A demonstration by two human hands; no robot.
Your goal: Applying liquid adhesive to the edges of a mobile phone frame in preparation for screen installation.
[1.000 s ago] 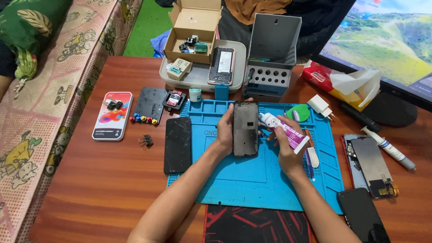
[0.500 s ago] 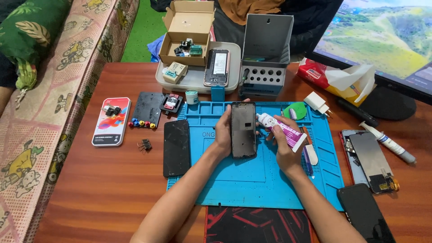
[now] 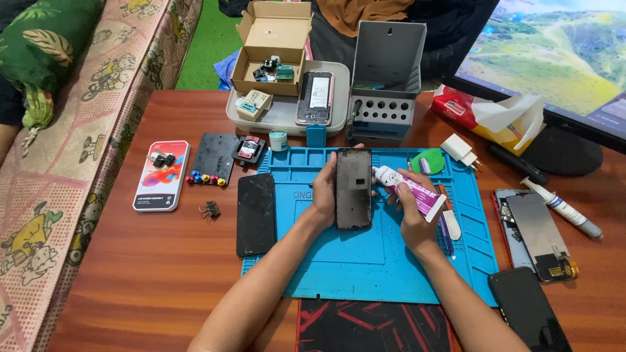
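Seen from above, a person works at a wooden table [image 3: 130, 274] over a blue mat [image 3: 385, 261]. The left hand [image 3: 324, 192] grips a dark phone frame [image 3: 353, 189] by its left edge, holding it upright above the middle of the mat. The right hand [image 3: 411, 212] is closed around a white and purple glue tube [image 3: 407, 189], whose nozzle points left and meets the frame's right edge near the top.

On the mat's left edge, just beside the left forearm, lies a black screen [image 3: 255, 213]. Left of it on the bare wood are small binder clips [image 3: 209, 209], a white phone box [image 3: 162, 175] and a black plate [image 3: 213, 158] with coloured screwdriver bits along its lower edge.

Behind the mat stands a grey tray [image 3: 285, 116] carrying an opened phone [image 3: 315, 98], with an open cardboard box [image 3: 272, 49] resting on its far side. A grey tool holder [image 3: 385, 91] with round holes stands just right of the tray.

To the right of the right hand lie a green disc [image 3: 428, 161], a white charger [image 3: 460, 150], a tissue pack [image 3: 486, 114], a second glue tube [image 3: 561, 208], a phone with its screen lifted [image 3: 531, 231] and a black phone [image 3: 527, 309]. A monitor [image 3: 554, 52] stands at the far right corner.
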